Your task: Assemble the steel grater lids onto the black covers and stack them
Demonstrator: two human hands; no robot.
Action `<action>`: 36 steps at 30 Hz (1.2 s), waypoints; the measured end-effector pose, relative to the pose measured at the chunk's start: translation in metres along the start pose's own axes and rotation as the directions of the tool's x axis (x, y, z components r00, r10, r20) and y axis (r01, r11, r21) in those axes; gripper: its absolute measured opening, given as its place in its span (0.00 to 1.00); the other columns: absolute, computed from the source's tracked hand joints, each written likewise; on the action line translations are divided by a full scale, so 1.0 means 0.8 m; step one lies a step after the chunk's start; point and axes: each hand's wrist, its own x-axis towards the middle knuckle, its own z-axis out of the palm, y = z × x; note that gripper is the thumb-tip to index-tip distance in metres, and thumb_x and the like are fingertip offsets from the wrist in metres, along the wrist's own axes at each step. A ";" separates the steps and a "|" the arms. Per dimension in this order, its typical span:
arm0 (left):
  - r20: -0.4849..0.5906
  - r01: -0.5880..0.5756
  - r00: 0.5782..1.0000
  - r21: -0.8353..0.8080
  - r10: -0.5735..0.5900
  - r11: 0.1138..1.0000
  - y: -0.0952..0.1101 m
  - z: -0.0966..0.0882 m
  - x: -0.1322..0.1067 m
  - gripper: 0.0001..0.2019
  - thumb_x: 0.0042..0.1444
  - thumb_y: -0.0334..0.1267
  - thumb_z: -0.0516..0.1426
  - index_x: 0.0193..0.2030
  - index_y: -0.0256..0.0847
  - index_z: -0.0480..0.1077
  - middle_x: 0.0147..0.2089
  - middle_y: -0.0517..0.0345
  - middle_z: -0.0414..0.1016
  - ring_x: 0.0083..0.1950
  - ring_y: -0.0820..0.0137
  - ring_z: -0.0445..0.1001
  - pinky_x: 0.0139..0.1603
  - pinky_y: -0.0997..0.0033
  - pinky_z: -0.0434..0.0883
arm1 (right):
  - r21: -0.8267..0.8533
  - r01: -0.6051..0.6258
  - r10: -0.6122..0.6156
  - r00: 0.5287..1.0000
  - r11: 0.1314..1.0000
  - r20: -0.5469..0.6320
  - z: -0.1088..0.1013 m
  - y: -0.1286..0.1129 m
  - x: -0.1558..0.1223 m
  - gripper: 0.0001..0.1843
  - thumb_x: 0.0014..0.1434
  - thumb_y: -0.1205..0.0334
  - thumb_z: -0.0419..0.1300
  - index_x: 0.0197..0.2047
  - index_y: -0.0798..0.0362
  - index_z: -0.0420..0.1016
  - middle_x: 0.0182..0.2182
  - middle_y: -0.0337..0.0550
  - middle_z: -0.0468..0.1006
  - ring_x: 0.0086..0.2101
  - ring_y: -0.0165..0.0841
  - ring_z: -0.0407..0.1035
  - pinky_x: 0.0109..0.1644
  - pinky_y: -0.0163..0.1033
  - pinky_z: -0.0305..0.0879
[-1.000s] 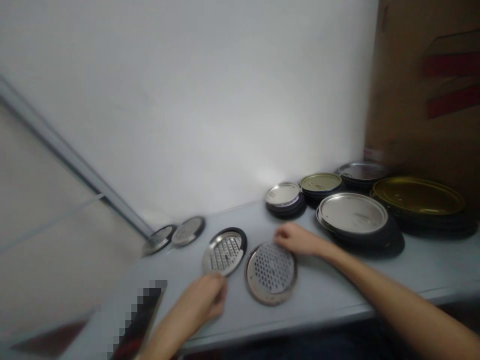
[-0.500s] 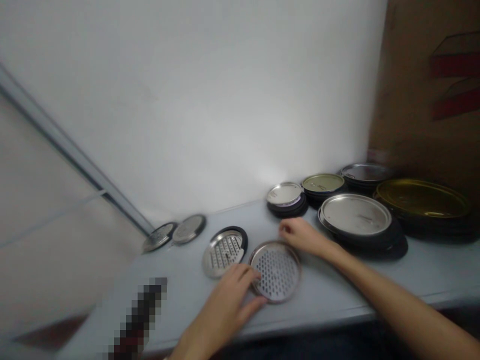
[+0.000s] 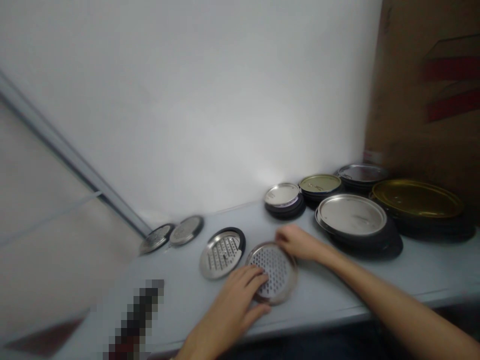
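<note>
A round metal grater (image 3: 279,272) with rows of small holes lies on the table in front of me. My left hand (image 3: 245,290) holds it at its left side, fingers over the perforated face and thumb at the lower rim. At the upper right rim is my right hand (image 3: 294,241), its fingers curled closed; what they hold, if anything, is hidden. Just to the left lies another round grater (image 3: 221,254) with slots and a black edge piece along its upper right.
Two more round discs, one (image 3: 157,239) and another (image 3: 186,231), lie at the back left. Stacks of round lids stand at the right, with a silver lid (image 3: 352,215) and a gold lid (image 3: 418,199) on top. A cardboard box (image 3: 423,140) rises behind them.
My left fingers have slid a little further right over the grater's face. My right hand has come down to the grater's upper rim. The view has shifted slightly.
</note>
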 end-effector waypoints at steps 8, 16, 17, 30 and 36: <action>-0.028 0.032 0.999 -0.064 -0.034 0.997 -0.008 -0.004 -0.007 0.25 0.61 0.43 0.62 0.64 0.49 0.66 0.69 0.49 0.64 0.69 0.56 0.63 0.69 0.49 0.63 | -0.006 -0.001 0.001 1.000 1.000 0.013 -0.001 -0.002 0.000 0.10 0.57 0.72 0.57 0.36 0.58 0.81 0.32 0.47 0.82 0.32 0.34 0.72 0.34 0.33 0.58; -0.248 0.150 0.955 -0.062 -0.161 0.987 -0.047 -0.040 -0.014 0.12 0.67 0.40 0.54 0.54 0.44 0.74 0.60 0.48 0.72 0.63 0.58 0.69 0.66 0.52 0.66 | -0.010 -0.011 0.011 1.000 1.000 0.016 0.000 -0.001 0.001 0.11 0.56 0.73 0.57 0.37 0.58 0.81 0.33 0.48 0.82 0.33 0.34 0.72 0.35 0.33 0.58; -0.241 0.153 0.957 -0.062 -0.163 0.986 -0.047 -0.041 -0.015 0.12 0.67 0.40 0.54 0.53 0.44 0.74 0.59 0.49 0.73 0.62 0.59 0.69 0.65 0.52 0.67 | -0.006 -0.011 0.012 1.000 1.000 0.020 0.000 -0.001 0.001 0.11 0.56 0.73 0.57 0.37 0.58 0.81 0.33 0.48 0.82 0.33 0.34 0.72 0.35 0.33 0.58; -0.010 0.006 1.000 -0.023 -0.006 1.000 0.026 0.008 0.002 0.24 0.62 0.45 0.61 0.64 0.47 0.67 0.67 0.50 0.68 0.67 0.55 0.65 0.68 0.49 0.65 | -0.053 -0.015 0.015 1.000 0.998 -0.001 0.005 0.002 0.001 0.11 0.60 0.71 0.56 0.39 0.57 0.80 0.36 0.49 0.83 0.37 0.36 0.74 0.39 0.35 0.59; -0.007 -0.002 1.000 0.012 0.002 1.000 0.018 0.013 -0.008 0.25 0.64 0.48 0.59 0.67 0.49 0.65 0.69 0.51 0.66 0.70 0.54 0.62 0.69 0.45 0.64 | -0.056 -0.005 0.005 1.000 0.998 0.009 0.004 0.001 0.001 0.12 0.58 0.72 0.55 0.38 0.57 0.81 0.36 0.50 0.83 0.36 0.35 0.73 0.37 0.35 0.58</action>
